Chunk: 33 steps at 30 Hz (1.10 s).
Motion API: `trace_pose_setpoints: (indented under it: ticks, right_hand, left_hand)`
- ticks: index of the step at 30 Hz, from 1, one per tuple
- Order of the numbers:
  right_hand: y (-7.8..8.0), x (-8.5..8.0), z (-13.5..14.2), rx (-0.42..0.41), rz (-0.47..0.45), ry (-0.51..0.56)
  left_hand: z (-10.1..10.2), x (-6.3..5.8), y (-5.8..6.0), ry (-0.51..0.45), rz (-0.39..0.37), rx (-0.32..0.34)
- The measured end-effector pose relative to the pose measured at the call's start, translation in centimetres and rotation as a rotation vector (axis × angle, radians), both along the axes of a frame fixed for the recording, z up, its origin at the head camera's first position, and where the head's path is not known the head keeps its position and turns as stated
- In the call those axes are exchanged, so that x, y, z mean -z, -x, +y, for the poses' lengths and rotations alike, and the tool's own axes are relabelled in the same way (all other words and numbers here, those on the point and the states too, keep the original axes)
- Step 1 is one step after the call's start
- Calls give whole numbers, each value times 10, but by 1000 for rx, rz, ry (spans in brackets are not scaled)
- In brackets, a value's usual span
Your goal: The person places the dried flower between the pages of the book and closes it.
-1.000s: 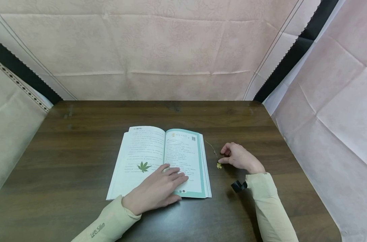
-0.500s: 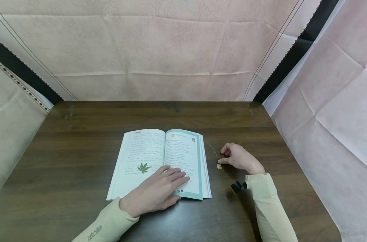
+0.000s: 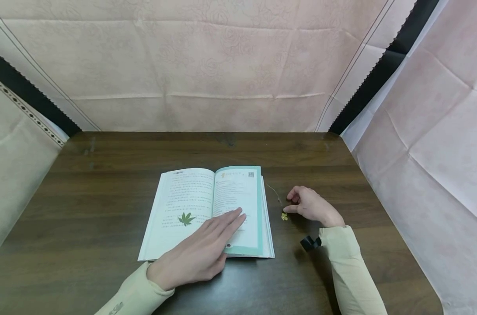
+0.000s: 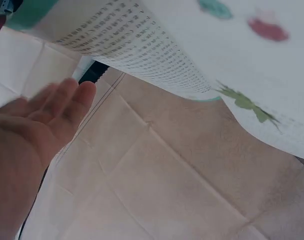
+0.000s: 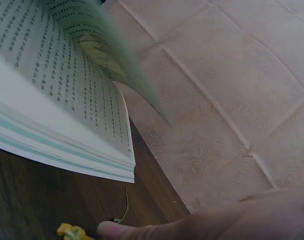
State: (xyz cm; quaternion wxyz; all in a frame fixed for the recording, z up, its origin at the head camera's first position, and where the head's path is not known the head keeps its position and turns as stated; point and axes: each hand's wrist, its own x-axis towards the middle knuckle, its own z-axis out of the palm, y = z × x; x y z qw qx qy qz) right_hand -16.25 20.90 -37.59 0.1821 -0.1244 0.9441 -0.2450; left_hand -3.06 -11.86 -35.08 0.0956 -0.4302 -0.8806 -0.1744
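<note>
An open book [image 3: 173, 240] lies on the wooden table, a green leaf [image 3: 186, 218] showing on its left page. My left hand [image 3: 199, 251] is over the lower part of the right page, fingers straight and close together. In the left wrist view its palm side [image 4: 26, 135] faces the page. Right of the book lies a small yellow flower [image 3: 284, 216] on a thin stem. My right hand [image 3: 311, 205] is beside it, thumb tip at the stem just above the bloom, index fingertip apart from the thumb. The right wrist view shows a page [image 5: 111, 55] curving up off the stack.
Pale patterned cloth [image 3: 203, 65] hangs behind the table and on both sides. A small black device [image 3: 310, 243] sits at the right wrist. The wooden table [image 3: 85, 210] extends around the book.
My left hand has shifted slightly left and towards me, its fingers drawn together and straighter. The right page's outer edge has risen and moved left. The right hand and flower stay put.
</note>
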Motion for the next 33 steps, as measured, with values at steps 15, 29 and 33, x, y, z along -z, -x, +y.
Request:
trace_pose_setpoints:
  ticks: [15, 29, 33]
  right_hand:
    - [-1, -2, -2, 20, 1, -6]
    - [-1, -1, 0, 4, -7, -19]
    - [-2, -1, 1, 5, -10, -24]
  left_hand:
    - [-18, -17, -15, -207, -89, -124]
    - [-59, -32, -19, -254, -130, -250]
    - [-71, -29, -17, -258, -182, -311]
